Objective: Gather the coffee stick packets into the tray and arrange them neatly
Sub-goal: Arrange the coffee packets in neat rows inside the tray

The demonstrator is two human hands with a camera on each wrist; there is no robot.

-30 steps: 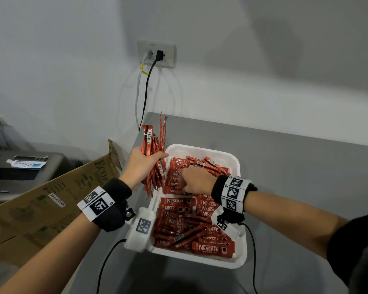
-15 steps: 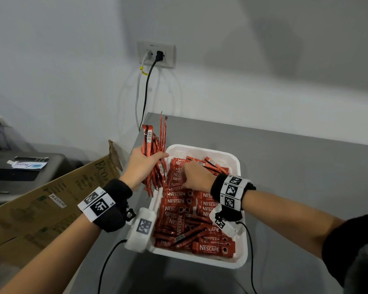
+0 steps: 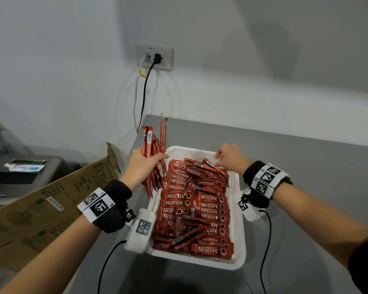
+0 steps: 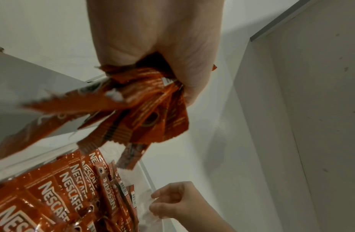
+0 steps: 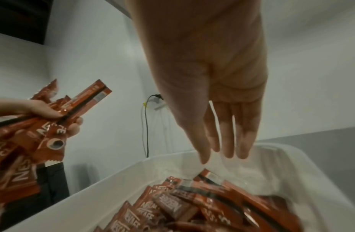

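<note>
A white tray [image 3: 241,230] sits on the grey table, filled with several red coffee stick packets [image 3: 208,205] in rows, with some loose ones crossed at its far end [image 3: 202,168]. My left hand [image 3: 143,164] grips an upright bundle of packets [image 3: 154,149] just left of the tray's far left corner; the same bundle of packets [image 4: 145,109] fans out under the fist in the left wrist view. My right hand [image 3: 228,155] hovers over the tray's far right corner with straight fingers [image 5: 228,141], holding nothing.
A cardboard box [image 3: 51,200] stands left of the table edge. Behind it is a dark bin [image 3: 23,172] with a small pouch on top. A wall socket [image 3: 154,57] with two cables hangs above the table's far corner. Grey table [image 3: 306,166] lies right of the tray.
My right hand has lifted off the packets in the tray's middle and moved to the far right corner, fingers now straight. The left hand and its bundle stayed put.
</note>
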